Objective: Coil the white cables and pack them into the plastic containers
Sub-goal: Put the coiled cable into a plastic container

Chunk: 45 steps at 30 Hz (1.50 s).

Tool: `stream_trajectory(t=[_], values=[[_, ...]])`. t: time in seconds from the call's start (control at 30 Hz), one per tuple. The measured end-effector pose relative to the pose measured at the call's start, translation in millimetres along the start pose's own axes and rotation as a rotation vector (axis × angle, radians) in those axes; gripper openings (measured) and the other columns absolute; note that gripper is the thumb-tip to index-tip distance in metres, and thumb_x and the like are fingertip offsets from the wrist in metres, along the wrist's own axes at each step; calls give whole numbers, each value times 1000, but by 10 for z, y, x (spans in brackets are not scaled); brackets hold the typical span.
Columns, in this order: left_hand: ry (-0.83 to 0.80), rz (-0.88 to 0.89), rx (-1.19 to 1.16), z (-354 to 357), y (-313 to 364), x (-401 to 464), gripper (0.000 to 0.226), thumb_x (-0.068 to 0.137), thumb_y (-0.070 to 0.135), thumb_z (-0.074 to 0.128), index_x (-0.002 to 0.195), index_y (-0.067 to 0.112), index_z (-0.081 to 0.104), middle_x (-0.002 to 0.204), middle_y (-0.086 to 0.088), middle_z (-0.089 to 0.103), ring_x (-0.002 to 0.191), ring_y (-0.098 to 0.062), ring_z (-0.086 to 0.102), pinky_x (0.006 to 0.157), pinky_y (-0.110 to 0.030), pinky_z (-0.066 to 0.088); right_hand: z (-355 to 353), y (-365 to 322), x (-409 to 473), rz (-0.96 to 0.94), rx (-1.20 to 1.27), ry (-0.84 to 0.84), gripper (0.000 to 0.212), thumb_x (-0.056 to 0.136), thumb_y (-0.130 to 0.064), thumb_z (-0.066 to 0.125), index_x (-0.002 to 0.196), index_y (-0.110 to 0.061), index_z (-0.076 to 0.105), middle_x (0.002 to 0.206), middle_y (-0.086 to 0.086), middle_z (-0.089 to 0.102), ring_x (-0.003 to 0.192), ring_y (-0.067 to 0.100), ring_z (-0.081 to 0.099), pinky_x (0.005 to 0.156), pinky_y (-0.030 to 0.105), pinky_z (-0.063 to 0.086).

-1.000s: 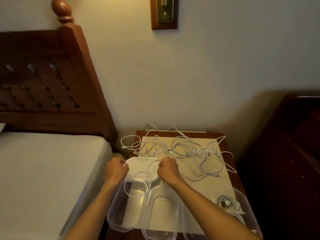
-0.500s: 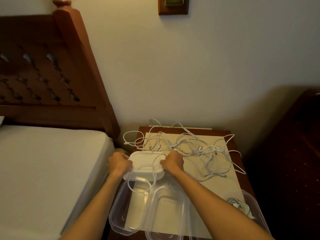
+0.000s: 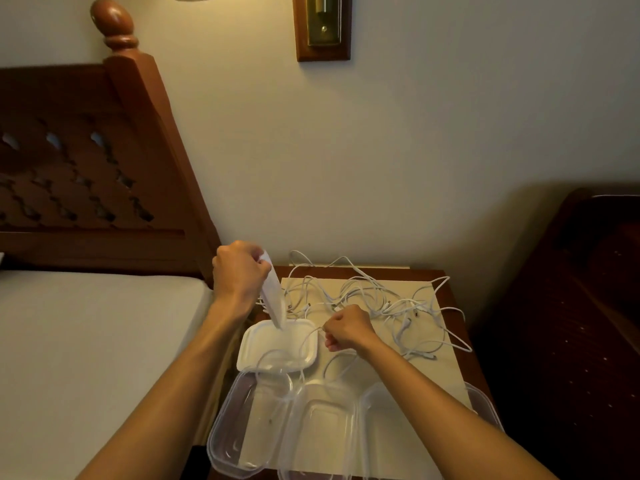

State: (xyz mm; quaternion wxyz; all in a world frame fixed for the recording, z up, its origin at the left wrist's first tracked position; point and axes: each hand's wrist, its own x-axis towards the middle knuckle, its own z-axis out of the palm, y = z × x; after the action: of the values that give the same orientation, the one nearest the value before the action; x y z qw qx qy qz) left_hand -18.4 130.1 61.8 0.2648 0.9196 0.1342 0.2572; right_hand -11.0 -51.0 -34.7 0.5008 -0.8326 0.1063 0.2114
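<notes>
Closest to the camera are at least three clear plastic containers (image 3: 249,431) in a row along the nightstand's (image 3: 450,299) front edge, with one white lid (image 3: 273,344) lying just behind them. Right hand (image 3: 348,329) is curled around a single cable strand (image 3: 308,337). Left hand (image 3: 239,271) grips a second lid (image 3: 273,296), tilted up on edge. Farther back, the tangled white cables (image 3: 374,299) sprawl over a beige mat (image 3: 429,362).
</notes>
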Motion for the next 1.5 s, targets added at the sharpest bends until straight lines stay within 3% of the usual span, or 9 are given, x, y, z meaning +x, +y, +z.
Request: stream_trajectory(t=[0.1,0.23,0.47,0.57,0.7,0.83,1.1,1.3,1.5], values=[[106,208,-50,-143,171,-36,21,80,10,72,100,10,76,93,-8,75,72,-20,69,74,-37,59,-192,41,-144,-140,12,75,13,88,-6,62,89,-3,75,82,14,73,64,20,70,64,32,62],[121,410,-176,-237,495,-355,17,76,6,74,90,15,79,81,-1,75,61,-10,65,67,-26,55,-632,140,-480,-390,113,246,22,89,-26,67,110,-20,70,100,-5,71,87,10,67,80,37,60],[-187,307,-575,285,1017,-1328,18,77,8,77,90,20,79,84,15,73,77,3,67,73,-8,50,-1529,879,-1231,-417,17,305,33,85,-35,72,117,-29,68,97,-15,69,85,-3,64,66,8,49],[-359,208,-631,697,1146,-1753,20,77,6,77,87,23,79,83,20,71,81,6,66,76,-11,51,-1686,1370,-1416,-375,-61,334,28,84,-26,75,111,-22,72,82,-6,71,70,-2,63,64,9,47],[-523,285,-548,1169,1212,-2138,18,81,5,72,90,19,79,88,9,75,85,0,68,82,-20,54,-1693,1915,-1505,-274,-149,406,13,86,-18,70,97,-20,75,66,1,66,53,3,54,58,20,48],[-587,432,-360,1450,1194,-2304,24,86,2,61,100,15,76,101,-1,74,97,-16,66,89,-27,50,-1601,2215,-1423,-233,-201,455,11,88,-18,65,90,-25,74,63,-3,64,57,9,59,61,30,52],[-603,548,-128,1629,1136,-2400,28,95,10,50,114,15,69,111,-1,68,111,-19,49,94,-28,42,-1460,2293,-1309,-224,-267,510,28,94,-22,60,120,-17,68,86,-13,55,72,3,57,61,13,46],[-611,600,-25,1653,1075,-2417,33,95,8,50,126,16,60,125,1,60,121,-17,44,103,-27,38,-1322,2313,-1287,-190,-417,512,39,100,-32,48,136,-21,54,113,-7,53,92,9,59,78,23,54],[-617,597,20,1636,1034,-2431,37,96,9,48,131,17,55,138,0,51,129,-19,40,108,-28,34,-1265,2323,-1231,-160,-525,480,48,103,-36,36,149,-22,37,126,-5,48,95,12,61,78,24,56]])
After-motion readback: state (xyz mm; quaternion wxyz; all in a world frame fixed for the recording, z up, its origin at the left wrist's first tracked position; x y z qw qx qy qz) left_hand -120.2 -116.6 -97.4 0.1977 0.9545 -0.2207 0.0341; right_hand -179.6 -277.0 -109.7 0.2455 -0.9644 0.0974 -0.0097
